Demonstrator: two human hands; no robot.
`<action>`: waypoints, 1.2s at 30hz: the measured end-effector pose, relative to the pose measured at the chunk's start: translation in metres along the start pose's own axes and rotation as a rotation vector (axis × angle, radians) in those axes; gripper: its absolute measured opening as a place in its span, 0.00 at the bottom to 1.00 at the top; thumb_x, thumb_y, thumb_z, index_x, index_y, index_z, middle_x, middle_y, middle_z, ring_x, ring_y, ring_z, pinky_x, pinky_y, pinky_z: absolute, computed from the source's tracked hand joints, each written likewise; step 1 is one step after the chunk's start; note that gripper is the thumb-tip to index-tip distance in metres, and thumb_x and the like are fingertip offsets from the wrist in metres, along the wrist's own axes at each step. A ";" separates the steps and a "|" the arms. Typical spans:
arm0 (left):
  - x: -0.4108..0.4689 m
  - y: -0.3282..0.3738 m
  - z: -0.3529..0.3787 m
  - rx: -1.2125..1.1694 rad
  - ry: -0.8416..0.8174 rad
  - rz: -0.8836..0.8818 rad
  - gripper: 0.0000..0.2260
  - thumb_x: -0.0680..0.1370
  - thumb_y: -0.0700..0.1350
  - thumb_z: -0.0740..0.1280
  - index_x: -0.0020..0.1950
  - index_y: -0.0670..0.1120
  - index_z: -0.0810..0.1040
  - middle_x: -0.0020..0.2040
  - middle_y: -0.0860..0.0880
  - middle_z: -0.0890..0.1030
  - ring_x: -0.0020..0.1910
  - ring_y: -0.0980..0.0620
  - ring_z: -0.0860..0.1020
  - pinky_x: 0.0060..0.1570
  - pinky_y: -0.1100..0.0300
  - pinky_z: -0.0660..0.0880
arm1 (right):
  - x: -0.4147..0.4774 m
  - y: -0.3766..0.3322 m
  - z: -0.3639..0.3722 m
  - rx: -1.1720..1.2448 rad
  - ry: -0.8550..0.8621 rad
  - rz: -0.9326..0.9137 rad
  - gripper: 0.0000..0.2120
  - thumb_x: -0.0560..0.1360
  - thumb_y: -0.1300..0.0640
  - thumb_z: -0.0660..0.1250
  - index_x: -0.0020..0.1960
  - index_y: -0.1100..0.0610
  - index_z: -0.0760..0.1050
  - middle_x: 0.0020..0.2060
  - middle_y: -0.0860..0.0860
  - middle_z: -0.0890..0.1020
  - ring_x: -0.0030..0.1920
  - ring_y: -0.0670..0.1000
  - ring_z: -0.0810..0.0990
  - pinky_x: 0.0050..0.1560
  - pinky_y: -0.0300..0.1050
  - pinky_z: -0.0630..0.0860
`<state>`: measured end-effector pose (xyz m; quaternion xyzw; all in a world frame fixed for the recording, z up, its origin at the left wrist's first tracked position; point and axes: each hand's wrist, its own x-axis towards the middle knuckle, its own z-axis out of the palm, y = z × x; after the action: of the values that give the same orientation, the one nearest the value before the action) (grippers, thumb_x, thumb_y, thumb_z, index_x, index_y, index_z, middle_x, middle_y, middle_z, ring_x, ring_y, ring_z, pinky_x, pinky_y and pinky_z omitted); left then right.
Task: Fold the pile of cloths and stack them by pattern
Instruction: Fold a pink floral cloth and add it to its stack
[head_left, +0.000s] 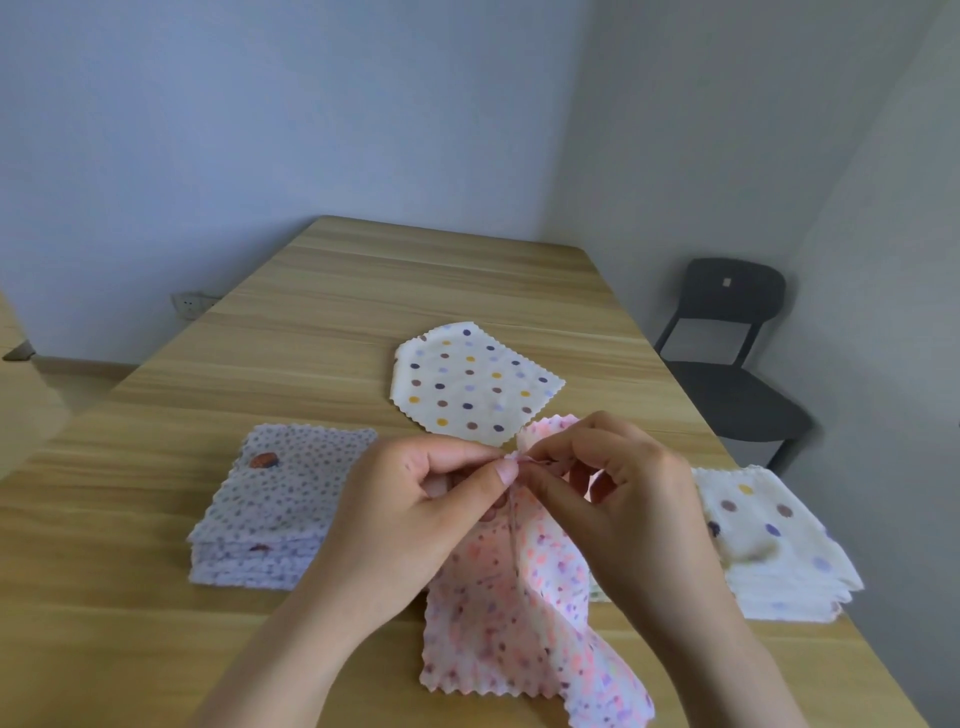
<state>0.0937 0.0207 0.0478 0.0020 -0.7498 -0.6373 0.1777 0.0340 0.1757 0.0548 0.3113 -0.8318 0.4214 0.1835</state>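
A pink cloth with small coloured dots (511, 618) hangs above the table, held up by its top edge. My left hand (415, 509) pinches that edge between thumb and fingers. My right hand (618, 499) pinches the same edge right beside it, fingertips almost touching. A folded stack of lilac speckled cloths (275, 512) lies to the left. A folded stack of white cloths with large dots (763, 545) lies to the right, partly behind my right wrist. One loose white dotted cloth (475, 382) lies flat beyond my hands.
The wooden table (363, 291) reaches back to a wall corner. A dark chair (732, 364) stands off the table's right side. A wall socket (189, 304) sits low on the left wall.
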 end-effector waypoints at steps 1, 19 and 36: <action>0.000 0.000 0.000 0.023 0.004 0.016 0.07 0.75 0.42 0.71 0.44 0.52 0.87 0.37 0.53 0.86 0.39 0.56 0.83 0.46 0.58 0.81 | 0.000 0.000 0.000 -0.006 0.001 -0.004 0.05 0.68 0.56 0.77 0.39 0.48 0.82 0.34 0.41 0.78 0.36 0.45 0.77 0.35 0.29 0.68; 0.010 0.013 -0.009 0.084 0.288 0.266 0.06 0.74 0.47 0.65 0.41 0.49 0.80 0.37 0.47 0.82 0.38 0.47 0.79 0.40 0.57 0.74 | 0.006 -0.003 -0.054 -0.167 0.031 -0.098 0.07 0.68 0.60 0.77 0.44 0.53 0.83 0.33 0.42 0.79 0.38 0.47 0.78 0.39 0.37 0.74; 0.000 0.024 0.005 0.235 0.393 0.495 0.06 0.77 0.43 0.66 0.47 0.51 0.82 0.43 0.56 0.83 0.45 0.55 0.81 0.43 0.66 0.75 | -0.003 -0.012 -0.069 -0.201 -0.016 -0.002 0.07 0.70 0.61 0.75 0.40 0.49 0.81 0.37 0.42 0.77 0.42 0.42 0.76 0.41 0.31 0.72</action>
<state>0.0979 0.0296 0.0702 -0.0368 -0.7472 -0.4715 0.4669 0.0472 0.2275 0.0996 0.2953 -0.8709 0.3334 0.2076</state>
